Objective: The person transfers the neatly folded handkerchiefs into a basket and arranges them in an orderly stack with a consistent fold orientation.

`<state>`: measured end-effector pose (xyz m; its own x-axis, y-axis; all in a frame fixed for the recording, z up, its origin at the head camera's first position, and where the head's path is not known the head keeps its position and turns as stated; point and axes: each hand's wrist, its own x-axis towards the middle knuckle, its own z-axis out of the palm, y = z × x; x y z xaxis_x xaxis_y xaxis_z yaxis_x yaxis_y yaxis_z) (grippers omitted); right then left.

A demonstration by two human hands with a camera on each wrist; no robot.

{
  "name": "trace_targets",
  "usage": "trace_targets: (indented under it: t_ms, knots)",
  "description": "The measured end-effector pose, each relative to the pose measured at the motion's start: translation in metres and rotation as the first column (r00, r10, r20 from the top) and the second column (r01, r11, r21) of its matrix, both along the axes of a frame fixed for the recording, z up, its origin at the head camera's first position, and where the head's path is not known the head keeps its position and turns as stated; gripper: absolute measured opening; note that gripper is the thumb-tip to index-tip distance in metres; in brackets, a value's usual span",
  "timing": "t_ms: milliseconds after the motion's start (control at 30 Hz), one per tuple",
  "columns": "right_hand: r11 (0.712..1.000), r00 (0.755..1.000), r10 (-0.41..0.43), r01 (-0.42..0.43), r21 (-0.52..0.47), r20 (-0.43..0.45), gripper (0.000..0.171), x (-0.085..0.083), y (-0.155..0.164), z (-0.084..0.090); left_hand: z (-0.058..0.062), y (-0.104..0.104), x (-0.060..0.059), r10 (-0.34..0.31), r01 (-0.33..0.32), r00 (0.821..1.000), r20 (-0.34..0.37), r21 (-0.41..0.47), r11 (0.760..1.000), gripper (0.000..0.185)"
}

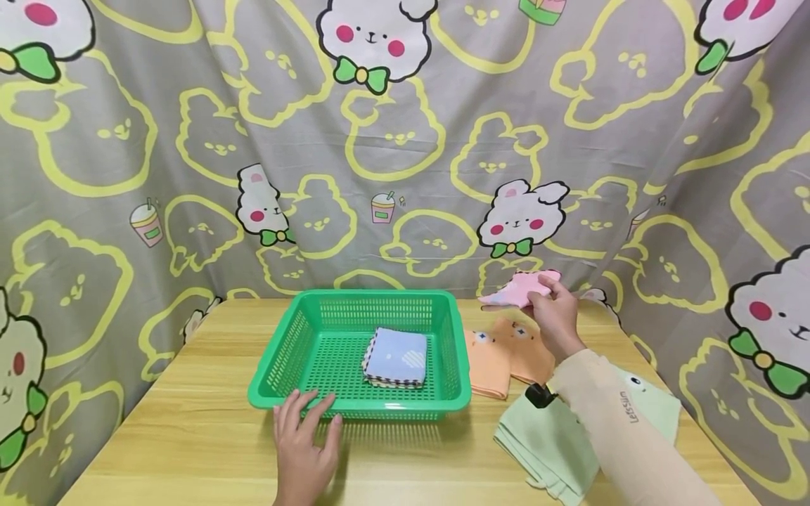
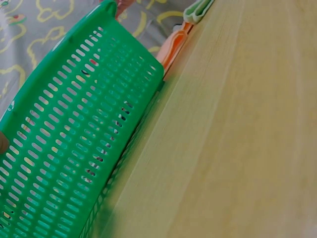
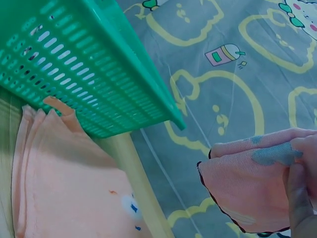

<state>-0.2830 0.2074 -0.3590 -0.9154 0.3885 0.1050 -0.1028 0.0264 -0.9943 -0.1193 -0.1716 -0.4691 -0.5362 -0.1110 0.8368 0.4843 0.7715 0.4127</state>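
In the head view my right hand (image 1: 557,313) pinches a folded pink cloth (image 1: 522,289) with a dark stitched edge, lifted near the table's back right. The right wrist view shows the thumb against this pink cloth (image 3: 247,183). My left hand (image 1: 305,443) touches the near rim of a green plastic basket (image 1: 361,405), its fingers loosely extended. Inside the basket lies a folded light blue cloth (image 1: 397,357), toward the right side. In the left wrist view the basket's slotted wall (image 2: 64,134) fills the left, and only a fingertip shows.
Two folded orange cloths (image 1: 487,362) lie right of the basket. Light green cloths (image 1: 547,443) lie nearer on the right, partly under the right forearm. A black strap piece (image 1: 539,396) is at the right wrist. A patterned grey curtain (image 1: 380,161) hangs behind the wooden table (image 1: 190,422).
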Motion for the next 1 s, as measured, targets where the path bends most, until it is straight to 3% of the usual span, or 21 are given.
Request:
trace_targets:
  t_ms: [1000]
  knots:
    - [0.997, 0.996, 0.072, -0.073, -0.016, -0.052, 0.047, 0.009, -0.015, 0.013, -0.001, -0.001, 0.0, 0.011, -0.011, 1.0, 0.007, -0.009, 1.0, 0.03]
